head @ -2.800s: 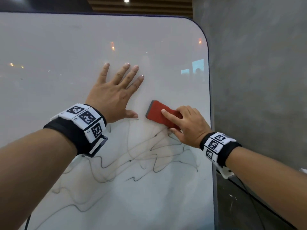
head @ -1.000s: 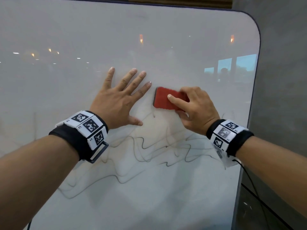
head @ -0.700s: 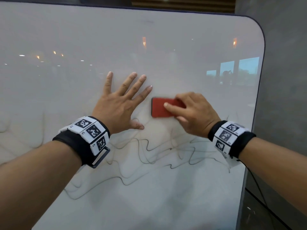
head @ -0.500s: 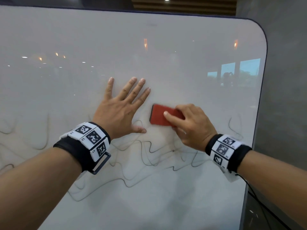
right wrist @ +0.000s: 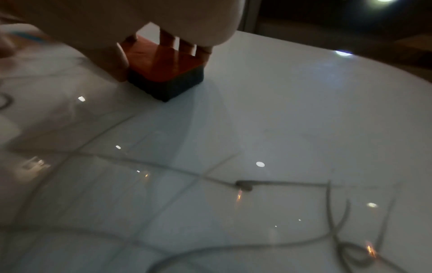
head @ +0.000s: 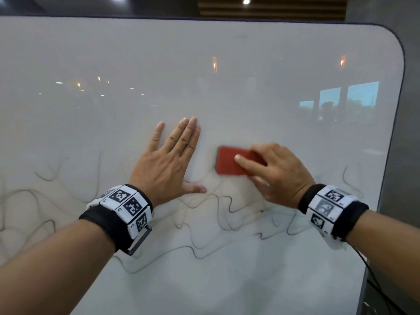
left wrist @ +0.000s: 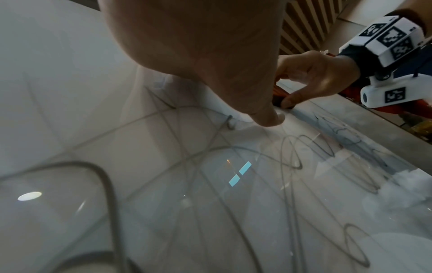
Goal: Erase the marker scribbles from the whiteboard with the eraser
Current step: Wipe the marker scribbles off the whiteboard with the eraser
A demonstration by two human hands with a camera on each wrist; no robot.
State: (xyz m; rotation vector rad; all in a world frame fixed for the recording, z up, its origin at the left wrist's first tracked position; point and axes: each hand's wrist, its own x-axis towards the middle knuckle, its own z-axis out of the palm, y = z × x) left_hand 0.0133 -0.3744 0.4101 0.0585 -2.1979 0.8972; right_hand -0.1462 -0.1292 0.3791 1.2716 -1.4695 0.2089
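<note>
The whiteboard (head: 204,76) stands upright, its rounded upper right corner next to a grey wall (head: 409,110). Its upper part is wiped plain and shows only reflections of ceiling lights and windows. Thin dark marker scribbles (head: 227,214) run in wavy lines across the lower part of the whiteboard, from its left edge almost to its right edge.

The left hand (head: 166,167) lies flat against the whiteboard, near the middle, with straight fingers; three fingers are close together, the little finger is spread to the side, and the thumb points toward the eraser. This hand grasps nothing. Its thumb tip (left wrist: 268,118) touches the board just above the top line of the scribbles.

The red eraser (head: 231,163) sits on the whiteboard just beside the left hand, on its right, apart from it, and just above the scribbles. The right hand (head: 277,173) grasps the eraser: its index finger lies along the red back, and the thumb and other fingers curl round the sides. The right wrist view shows the dark felt underside (right wrist: 166,86) of the eraser pressed to the board.

Both wrists carry black bands with white marker blocks (head: 127,205).
</note>
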